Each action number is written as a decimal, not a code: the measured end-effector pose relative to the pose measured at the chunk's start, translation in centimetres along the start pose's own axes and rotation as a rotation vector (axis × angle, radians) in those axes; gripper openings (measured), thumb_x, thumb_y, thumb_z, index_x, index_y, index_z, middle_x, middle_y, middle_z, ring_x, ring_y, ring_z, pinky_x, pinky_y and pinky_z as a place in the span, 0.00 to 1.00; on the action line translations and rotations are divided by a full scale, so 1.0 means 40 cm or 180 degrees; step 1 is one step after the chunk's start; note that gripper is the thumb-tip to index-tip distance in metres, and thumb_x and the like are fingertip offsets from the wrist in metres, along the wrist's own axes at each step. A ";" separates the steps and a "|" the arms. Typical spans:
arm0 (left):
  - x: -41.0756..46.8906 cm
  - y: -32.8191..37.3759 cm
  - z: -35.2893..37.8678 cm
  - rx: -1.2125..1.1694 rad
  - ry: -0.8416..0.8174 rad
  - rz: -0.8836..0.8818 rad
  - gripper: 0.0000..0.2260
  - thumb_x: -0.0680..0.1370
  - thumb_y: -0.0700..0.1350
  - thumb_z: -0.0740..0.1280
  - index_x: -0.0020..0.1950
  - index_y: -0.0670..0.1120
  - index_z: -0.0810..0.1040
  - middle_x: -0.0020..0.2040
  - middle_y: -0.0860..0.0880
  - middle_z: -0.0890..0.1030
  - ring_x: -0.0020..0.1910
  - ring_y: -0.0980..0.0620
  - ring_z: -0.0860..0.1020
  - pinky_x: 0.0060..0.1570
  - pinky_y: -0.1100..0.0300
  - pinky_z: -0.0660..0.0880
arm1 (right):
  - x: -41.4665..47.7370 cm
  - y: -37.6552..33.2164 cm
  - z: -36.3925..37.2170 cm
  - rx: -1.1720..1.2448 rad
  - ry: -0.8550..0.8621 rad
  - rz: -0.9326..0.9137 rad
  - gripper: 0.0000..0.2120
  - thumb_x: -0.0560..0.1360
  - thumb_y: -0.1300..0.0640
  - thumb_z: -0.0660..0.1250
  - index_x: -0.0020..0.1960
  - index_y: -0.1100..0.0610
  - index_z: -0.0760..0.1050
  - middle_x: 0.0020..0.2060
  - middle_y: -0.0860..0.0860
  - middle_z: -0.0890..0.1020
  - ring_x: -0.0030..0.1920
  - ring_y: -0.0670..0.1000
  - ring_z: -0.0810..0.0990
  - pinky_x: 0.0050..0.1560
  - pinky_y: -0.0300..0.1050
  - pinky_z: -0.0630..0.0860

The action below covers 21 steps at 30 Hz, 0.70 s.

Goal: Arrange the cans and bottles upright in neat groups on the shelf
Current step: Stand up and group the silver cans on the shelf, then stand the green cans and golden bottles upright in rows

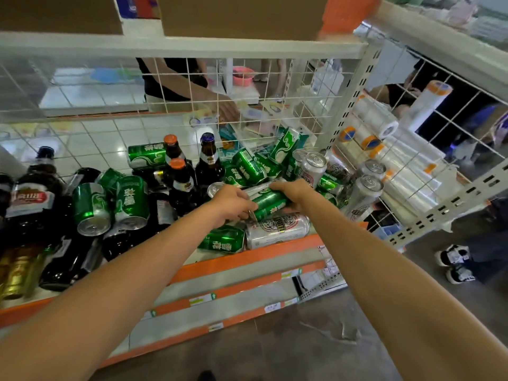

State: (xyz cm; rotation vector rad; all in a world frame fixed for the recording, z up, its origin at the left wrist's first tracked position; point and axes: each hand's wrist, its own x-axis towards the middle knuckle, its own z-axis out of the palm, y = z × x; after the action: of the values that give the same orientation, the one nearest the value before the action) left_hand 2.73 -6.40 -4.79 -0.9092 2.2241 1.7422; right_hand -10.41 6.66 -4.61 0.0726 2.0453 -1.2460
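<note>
Left hand and right hand curl around one green can, shiny and lying sideways, above tumbled cans and bottles on the shelf.

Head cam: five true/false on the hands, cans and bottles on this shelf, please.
1. The left hand and right hand both hold one green can. True.
2. That green can stands upright. False: it lies on its side.
3. A silver can lies on its side by the front edge of the shelf. True.
4. Every bottle lies flat. False: three capped bottles stand upright near the back.
5. The shelf's back is a solid board. False: it is wire mesh.
</note>
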 end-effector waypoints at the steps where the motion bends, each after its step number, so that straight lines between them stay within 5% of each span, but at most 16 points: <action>1: -0.006 0.000 -0.001 -0.0071 -0.0049 -0.0053 0.20 0.74 0.42 0.75 0.64 0.41 0.74 0.54 0.40 0.82 0.50 0.44 0.83 0.50 0.51 0.79 | -0.007 -0.006 0.002 -0.0050 0.0088 -0.0093 0.16 0.71 0.57 0.77 0.50 0.64 0.74 0.48 0.62 0.84 0.41 0.59 0.85 0.40 0.53 0.83; 5: -0.032 0.020 -0.005 -0.0342 -0.0120 -0.0071 0.26 0.75 0.40 0.74 0.70 0.40 0.70 0.47 0.44 0.82 0.44 0.50 0.82 0.39 0.58 0.81 | -0.050 -0.056 -0.013 -0.0499 0.0434 -0.0667 0.18 0.68 0.52 0.79 0.46 0.61 0.75 0.45 0.57 0.82 0.46 0.57 0.82 0.49 0.50 0.80; 8: -0.067 0.044 -0.009 -0.0034 0.0045 0.0110 0.21 0.75 0.40 0.74 0.67 0.41 0.75 0.50 0.45 0.83 0.47 0.49 0.83 0.52 0.50 0.81 | -0.110 -0.124 -0.037 -0.1080 0.0631 -0.1084 0.36 0.67 0.50 0.80 0.67 0.62 0.68 0.56 0.57 0.76 0.57 0.58 0.77 0.58 0.53 0.76; 10: -0.114 0.065 -0.021 0.0114 0.0074 0.0235 0.18 0.75 0.40 0.73 0.64 0.41 0.77 0.53 0.44 0.82 0.49 0.48 0.84 0.51 0.48 0.81 | -0.167 -0.178 -0.050 -0.1604 0.0725 -0.1405 0.41 0.68 0.49 0.79 0.72 0.61 0.63 0.65 0.58 0.74 0.64 0.60 0.74 0.62 0.52 0.73; 18: -0.399 0.136 -0.238 -0.0137 0.0749 0.0517 0.13 0.76 0.42 0.73 0.59 0.41 0.78 0.51 0.43 0.84 0.46 0.47 0.85 0.40 0.57 0.82 | -0.394 -0.366 0.053 -0.1907 0.0566 -0.2676 0.41 0.62 0.36 0.76 0.67 0.58 0.72 0.60 0.54 0.79 0.58 0.56 0.79 0.56 0.51 0.78; 21: -0.531 0.103 -0.364 -0.0020 0.1297 0.0531 0.12 0.76 0.43 0.73 0.58 0.42 0.79 0.50 0.43 0.84 0.44 0.48 0.85 0.37 0.57 0.81 | -0.492 -0.399 0.169 -0.1925 0.0197 -0.3014 0.40 0.67 0.41 0.77 0.70 0.60 0.69 0.64 0.55 0.76 0.62 0.56 0.76 0.55 0.48 0.74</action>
State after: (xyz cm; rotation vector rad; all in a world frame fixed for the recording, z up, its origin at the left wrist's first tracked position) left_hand 20.72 -11.82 13.29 -1.2040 2.6131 1.7609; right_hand 1.40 -1.10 17.48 -1.2691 2.5031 -1.0328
